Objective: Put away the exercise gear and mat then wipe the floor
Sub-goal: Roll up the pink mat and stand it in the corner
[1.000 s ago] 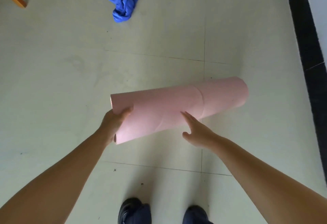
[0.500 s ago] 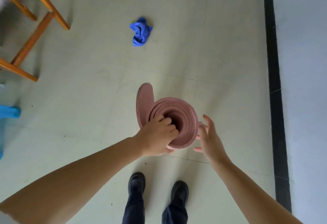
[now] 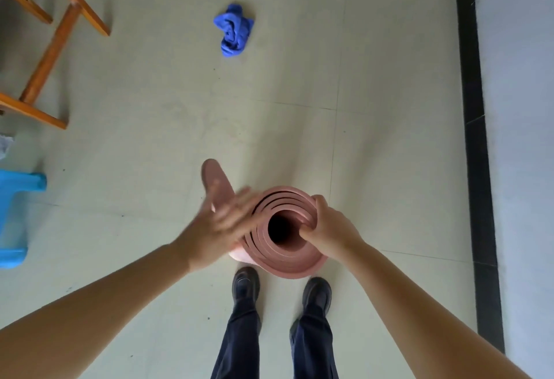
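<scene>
— Blue plastic stool (image 3: 15, 216) at far left, wooden chair legs (image 3: 51, 49) above it. Next?

— I log the left hand (image 3: 218, 225), blurred, fingers straight, flat against the mat's loose flap. Pink rolled mat (image 3: 281, 255) stands on end on the floor (image 3: 150, 139), before my shoes (image 3: 245, 285).

— Right side?

— Right hand (image 3: 329, 228) pinches the roll's rim. Blue cloth (image 3: 233, 31) lies well beyond.

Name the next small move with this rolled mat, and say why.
Probably press the loose outer flap back against the pink mat with the open left hand: the flap stands away from the coil, while the right hand grips the rim.
</scene>
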The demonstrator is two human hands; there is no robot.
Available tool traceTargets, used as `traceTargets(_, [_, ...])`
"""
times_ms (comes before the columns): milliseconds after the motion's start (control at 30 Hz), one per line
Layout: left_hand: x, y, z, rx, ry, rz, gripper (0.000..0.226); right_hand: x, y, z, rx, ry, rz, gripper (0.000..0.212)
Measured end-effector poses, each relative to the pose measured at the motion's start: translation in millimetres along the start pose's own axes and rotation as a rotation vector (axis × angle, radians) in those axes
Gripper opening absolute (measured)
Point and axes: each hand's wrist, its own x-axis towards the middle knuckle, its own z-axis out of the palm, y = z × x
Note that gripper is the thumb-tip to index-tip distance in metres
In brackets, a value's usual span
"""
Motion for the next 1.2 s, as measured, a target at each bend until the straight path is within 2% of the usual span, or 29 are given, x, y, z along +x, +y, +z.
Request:
traceTargets(33, [-1,-11,-1,-0.022,-0.061,-0.227,0.107,1,0,-2,-0.013,-0.005,-0.003,0.052])
traceTargets(67, [2,-17,-6,-0.089,-0.122,-0.51,0.117,2,0,-3,-0.021,-0.013,-0.003,0.053])
traceTargets(100, [6,-20,-11,-0.219,-0.174,-0.801,0.114,2,0,-2,-0.026,-0.017,-0.008,0.055])
traceTargets(133, [12,-19,-13,-0.438,-0.235,-1.083,0.106,0,-1,0,-0.034,-0.02,-0.014,0.055])
traceTargets(167, [21,-17,-17,-0.762,-0.297,-1.336,0.099,-2,-1,3,-0.046,-0.022,-0.024,0.055])
traceTargets(200, [29,-12,-16,-1.113,-0.354,-1.508,0.097,-4,-3,7,-0.056,-0.022,-0.034,0.055])
traceTargets(233, [37,-5,-16,-1.366,-0.399,-1.576,0.103,-6,-4,11,-0.06,-0.019,-0.043,0.055])
traceTargets(267, [43,2,-16,-1.451,-0.474,-1.551,0.113,-8,-5,15,-0.058,-0.014,-0.053,0.054])
traceTargets(300, [47,9,-19,-1.441,-0.53,-1.485,0.119,-9,-6,18,-0.056,-0.007,-0.058,0.055])
traceTargets(333, [49,13,-19,-1.363,-0.556,-1.453,0.115,-10,-6,19,-0.056,-0.002,-0.058,0.055])
traceTargets(367, [47,14,-16,-1.304,-0.553,-1.448,0.101,-10,-6,20,-0.059,-0.001,-0.056,0.055])
traceTargets(467, [38,10,-18,-1.1,-0.462,-1.404,0.035,-13,-3,17,-0.078,-0.011,-0.061,0.054])
traceTargets(567, [30,2,-33,-0.876,-0.293,-1.317,0.028,-14,-3,13,-0.13,-0.016,-0.082,0.053])
traceTargets(633, [36,6,-50,-0.975,-0.246,-1.22,0.024,-10,-4,12,-0.14,-0.014,-0.103,0.052])
traceTargets(667, [41,10,-57,-1.098,-0.297,-1.112,0.019,-9,-5,13,-0.142,-0.013,-0.116,0.053])
traceTargets(700, [45,16,-62,-1.214,-0.382,-1.003,0.018,-7,-7,14,-0.147,-0.012,-0.125,0.053])
traceTargets(767, [51,29,-64,-1.251,-0.561,-0.893,0.043,-6,-9,14,-0.154,0.002,-0.128,0.054])
traceTargets(833, [50,32,-53,-1.063,-0.649,-0.948,0.079,-10,-8,16,-0.109,0.055,-0.099,0.057])
traceTargets(867, [49,31,-49,-0.984,-0.672,-0.976,0.088,-15,-8,18,-0.054,0.091,-0.065,0.061])
traceTargets(933, [46,28,-40,-0.967,-0.657,-1.027,0.088,-26,-7,25,0.097,0.134,0.026,0.076])
traceTargets(1033, [43,27,-34,-1.068,-0.593,-1.109,0.072,-40,-8,39,0.32,0.071,0.166,0.094])
traceTargets(1100, [39,32,-32,-1.027,-0.493,-1.169,0.069,-41,-10,43,0.446,0.056,0.227,0.086])
traceTargets(1200, [36,48,-33,-0.992,-0.418,-1.269,0.068,-36,-12,42,0.461,0.056,0.22,0.054])
